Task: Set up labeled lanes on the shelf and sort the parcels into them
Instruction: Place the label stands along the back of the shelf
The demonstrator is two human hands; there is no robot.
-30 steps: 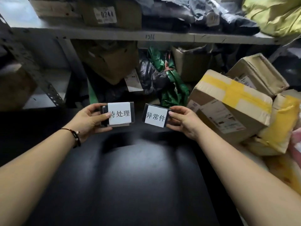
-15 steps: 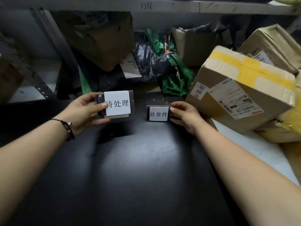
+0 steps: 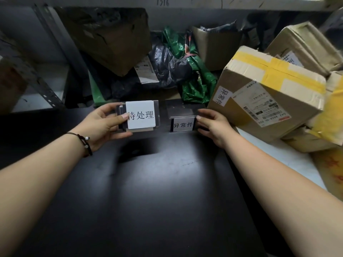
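Observation:
My left hand (image 3: 104,125) grips a clear sign holder with a white card reading 待处理 (image 3: 141,115), held just above the black shelf surface (image 3: 148,191). My right hand (image 3: 213,125) pinches the right edge of a second sign holder reading 异常件 (image 3: 182,125), which stands on the shelf with its base flat behind it. A large cardboard parcel with yellow tape (image 3: 267,91) lies tilted just right of my right hand and carries a small 异常 sticker.
Behind the signs lie a black plastic bag (image 3: 167,65), a green plastic bag (image 3: 196,80) and a dark carton (image 3: 109,38). More cardboard boxes (image 3: 304,43) pile at the right. A perforated metal upright (image 3: 42,86) stands at left; an upper shelf edge (image 3: 204,2) runs overhead.
My right hand lowered the 异常件 sign onto the shelf, where it now stands. The view moved closer and downward. My left hand kept its sign held up.

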